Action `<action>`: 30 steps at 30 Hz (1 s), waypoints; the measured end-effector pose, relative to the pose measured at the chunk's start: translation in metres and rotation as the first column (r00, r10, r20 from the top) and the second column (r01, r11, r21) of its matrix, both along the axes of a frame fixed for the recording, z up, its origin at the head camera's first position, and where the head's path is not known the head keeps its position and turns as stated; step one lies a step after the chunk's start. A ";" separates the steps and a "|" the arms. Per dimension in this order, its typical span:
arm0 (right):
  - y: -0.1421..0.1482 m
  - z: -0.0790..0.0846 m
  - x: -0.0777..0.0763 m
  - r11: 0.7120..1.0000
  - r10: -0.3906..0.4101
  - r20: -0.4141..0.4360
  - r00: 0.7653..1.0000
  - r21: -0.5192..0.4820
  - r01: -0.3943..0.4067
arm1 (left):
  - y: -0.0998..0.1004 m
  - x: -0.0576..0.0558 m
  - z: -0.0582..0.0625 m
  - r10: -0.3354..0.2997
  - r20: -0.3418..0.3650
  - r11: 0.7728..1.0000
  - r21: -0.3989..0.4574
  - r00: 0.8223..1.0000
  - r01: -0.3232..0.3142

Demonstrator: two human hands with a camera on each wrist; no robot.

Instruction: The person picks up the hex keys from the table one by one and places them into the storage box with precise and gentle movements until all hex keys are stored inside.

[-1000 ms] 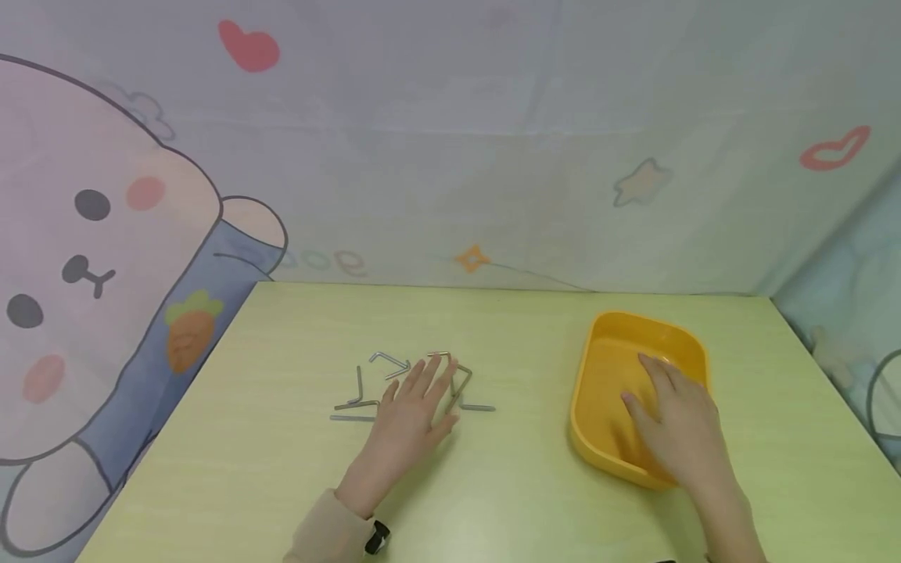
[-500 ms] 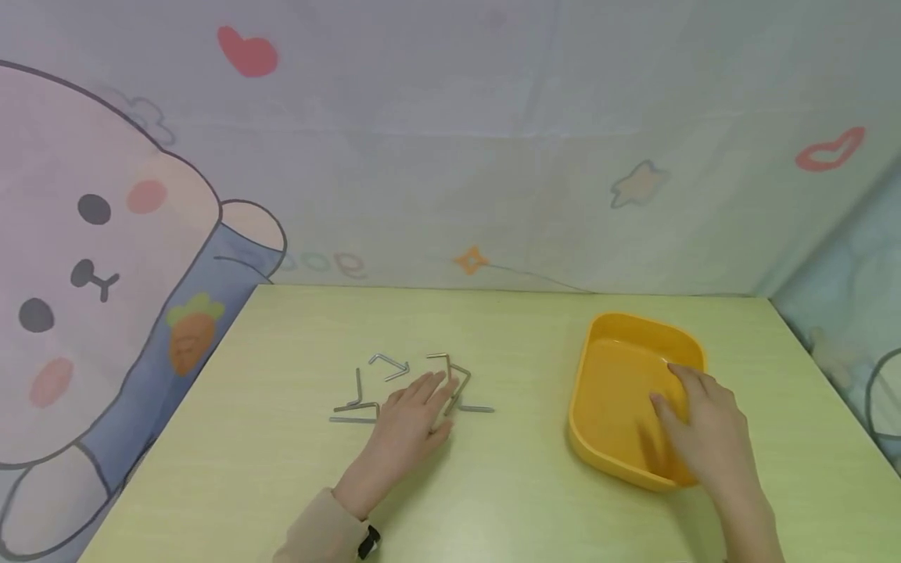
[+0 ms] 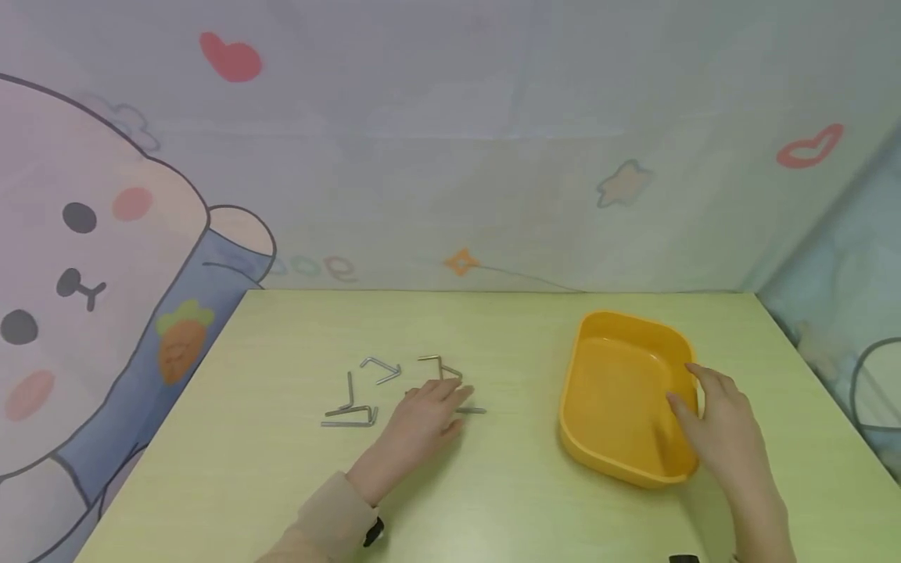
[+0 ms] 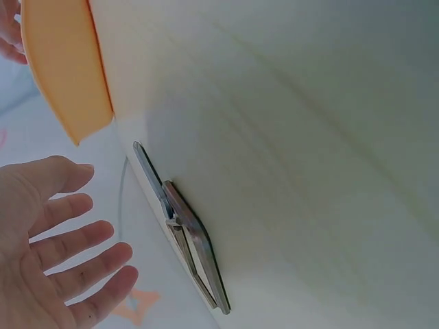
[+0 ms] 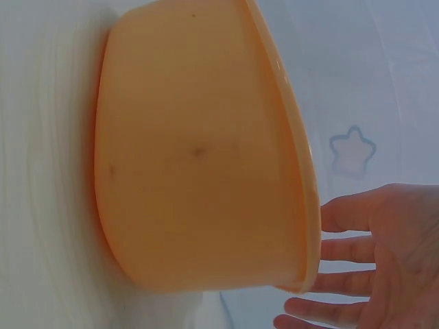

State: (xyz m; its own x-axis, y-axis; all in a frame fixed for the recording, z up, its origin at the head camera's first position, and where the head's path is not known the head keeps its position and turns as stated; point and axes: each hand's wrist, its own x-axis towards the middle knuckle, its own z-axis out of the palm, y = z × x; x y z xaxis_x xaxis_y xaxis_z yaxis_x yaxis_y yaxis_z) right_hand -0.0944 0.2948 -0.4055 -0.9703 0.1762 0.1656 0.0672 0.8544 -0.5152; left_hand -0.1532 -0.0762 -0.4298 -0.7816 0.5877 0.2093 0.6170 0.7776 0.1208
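Observation:
My left hand [image 3: 418,426] hovers low over several L-shaped hex keys, fingers slightly spread. In the left wrist view, the left hand [image 4: 62,240] appears apart from the metal hex keys [image 4: 199,247]. Silver hex keys [image 3: 349,391] lie to its left, and a short silver key [image 3: 472,410] sticks out on its right; others are partly hidden under the hand. At the right, my right hand [image 3: 725,430] is at the right rim of a yellow plastic tray [image 3: 619,399], thumb and fingers apart. The right wrist view shows some of its fingers [image 5: 346,282] partly behind the rim.
The light wooden table [image 3: 507,493] ends at the back against a printed cloth [image 3: 422,180] with cartoon figures. A dark cable loop [image 3: 855,391] hangs beyond the table's right edge. The tray's inside shows no objects.
My right hand has moved right, from over the tray's inside to its right rim. The left hand has drawn back slightly and to the right, uncovering keys on its left. The head view has shifted slightly.

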 end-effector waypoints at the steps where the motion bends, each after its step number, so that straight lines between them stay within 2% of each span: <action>1: 0.002 0.000 0.000 1.000 0.001 0.019 1.000 -0.002 -0.001 | 0.001 -0.001 0.000 -0.006 -0.002 1.000 -0.013 1.000 0.006; 6: 0.010 -0.002 0.000 1.000 0.006 0.109 0.994 -0.011 -0.005 | 0.006 -0.005 0.001 -0.044 -0.023 0.998 -0.051 0.999 0.043; 11: 0.016 -0.003 0.001 1.000 0.006 0.150 0.989 -0.014 -0.004 | 0.011 -0.010 -0.003 -0.087 -0.074 0.993 -0.085 0.993 0.081; 20: 0.024 -0.003 0.000 1.000 0.011 0.201 0.979 -0.021 -0.007 | 0.018 -0.017 -0.006 -0.146 -0.117 0.981 -0.148 0.982 0.128; 30: 0.025 -0.006 0.001 0.983 0.036 0.258 0.966 -0.183 0.012 | 0.024 -0.023 -0.012 -0.162 -0.109 0.966 -0.218 0.981 0.136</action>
State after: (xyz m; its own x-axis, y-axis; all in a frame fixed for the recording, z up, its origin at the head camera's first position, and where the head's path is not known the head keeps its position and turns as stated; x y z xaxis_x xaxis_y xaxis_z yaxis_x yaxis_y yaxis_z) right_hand -0.0937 0.3200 -0.4119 -0.9779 0.1676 -0.1253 0.2090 0.7497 -0.6280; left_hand -0.1766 -0.0518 -0.4423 -0.6572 0.7366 0.1599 0.7278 0.6753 -0.1195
